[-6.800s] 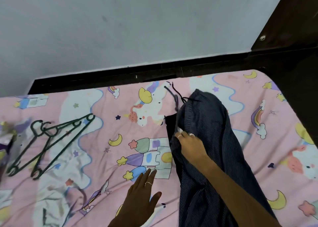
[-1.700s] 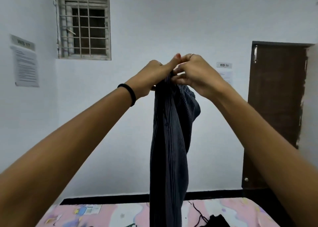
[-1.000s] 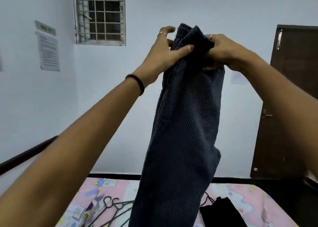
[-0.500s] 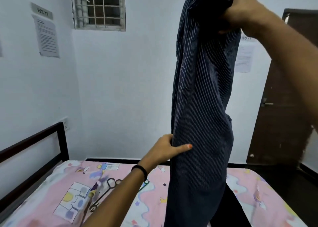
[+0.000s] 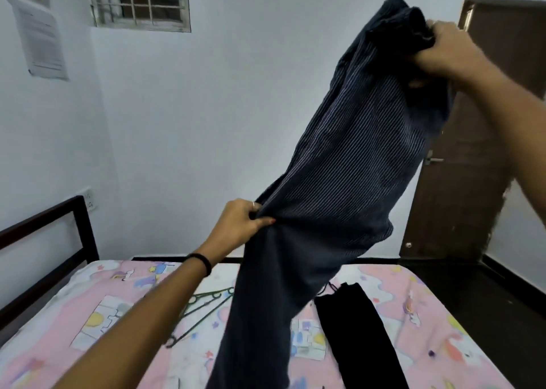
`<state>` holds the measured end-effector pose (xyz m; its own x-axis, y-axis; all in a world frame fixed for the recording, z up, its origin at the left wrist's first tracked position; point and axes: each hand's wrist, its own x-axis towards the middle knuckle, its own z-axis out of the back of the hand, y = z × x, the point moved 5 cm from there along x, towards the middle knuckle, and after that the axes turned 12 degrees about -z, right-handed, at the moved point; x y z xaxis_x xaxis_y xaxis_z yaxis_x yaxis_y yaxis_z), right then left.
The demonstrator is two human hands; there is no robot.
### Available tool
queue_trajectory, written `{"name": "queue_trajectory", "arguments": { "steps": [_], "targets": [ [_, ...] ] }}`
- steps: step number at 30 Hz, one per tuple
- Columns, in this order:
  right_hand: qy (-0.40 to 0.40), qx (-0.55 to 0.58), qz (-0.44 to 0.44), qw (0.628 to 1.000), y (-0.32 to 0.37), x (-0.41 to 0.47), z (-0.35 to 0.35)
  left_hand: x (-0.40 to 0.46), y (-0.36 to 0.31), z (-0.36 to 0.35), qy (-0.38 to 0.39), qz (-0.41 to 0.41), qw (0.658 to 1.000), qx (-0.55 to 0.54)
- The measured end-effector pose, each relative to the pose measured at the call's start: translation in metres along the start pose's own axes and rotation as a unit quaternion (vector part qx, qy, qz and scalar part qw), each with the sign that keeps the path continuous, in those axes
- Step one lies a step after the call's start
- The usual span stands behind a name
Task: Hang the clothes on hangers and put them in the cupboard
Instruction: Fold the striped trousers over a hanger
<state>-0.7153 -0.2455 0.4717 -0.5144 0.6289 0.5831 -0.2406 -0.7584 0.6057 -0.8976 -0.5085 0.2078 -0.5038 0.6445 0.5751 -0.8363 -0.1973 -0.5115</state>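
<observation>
Navy cloth with thin pale stripes fills the middle of the head view: a pair of trousers (image 5: 348,164) held up in the air above the bed (image 5: 88,323). The right hand (image 5: 449,49) is raised high near the top right, its fingers curled tight round the bunched upper end of the trousers. The left hand (image 5: 240,226) sits lower and toward the middle, pinching a fold of the same cloth about halfway down — a ring shows on one finger and a black band (image 5: 204,263) circles the wrist. Between the two hands the trousers slant from upper right to lower left; below the left hand they hang straight down and run out of the bottom of the picture.

On the pink cartoon-print sheet lie green hangers (image 5: 204,309), partly hidden behind the left forearm and the hanging cloth. Just right of the trousers a black garment (image 5: 357,329) lies flat on the bed, a thin cord at its upper end.

A dark bed rail (image 5: 44,223) runs along the left wall. Higher up are a barred window (image 5: 141,2) and a paper notice (image 5: 41,37) — its text is too blurred to read. A brown door (image 5: 461,167) stands at the right. No cupboard shows in this view.
</observation>
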Motion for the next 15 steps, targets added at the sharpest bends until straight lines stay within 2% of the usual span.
{"name": "queue_trajectory", "arguments": {
  "steps": [2,4,7,10,13,15],
  "targets": [
    [0.015,-0.093,-0.01,0.995,-0.018,0.001,-0.002,0.003,0.003,0.008,-0.012,0.002,1.0,0.011],
    [-0.018,-0.182,-0.042,0.982,-0.039,0.007,-0.001,0.006,0.005,0.019,-0.038,-0.002,0.999,0.006],
    [-0.038,-0.338,-0.122,0.932,-0.071,0.005,-0.005,0.006,0.001,0.035,-0.071,-0.022,0.997,-0.037],
    [-0.015,-0.421,-0.141,0.896,-0.094,-0.018,-0.023,0.005,-0.006,0.044,-0.045,-0.032,0.998,-0.018],
    [0.028,-0.372,-0.18,0.91,-0.119,-0.027,-0.046,0.006,-0.01,0.047,-0.026,-0.027,0.995,0.092],
    [0.115,-0.227,-0.255,0.933,-0.135,-0.026,-0.062,0.006,-0.008,0.05,-0.034,-0.005,0.99,0.137]
  ]
}}
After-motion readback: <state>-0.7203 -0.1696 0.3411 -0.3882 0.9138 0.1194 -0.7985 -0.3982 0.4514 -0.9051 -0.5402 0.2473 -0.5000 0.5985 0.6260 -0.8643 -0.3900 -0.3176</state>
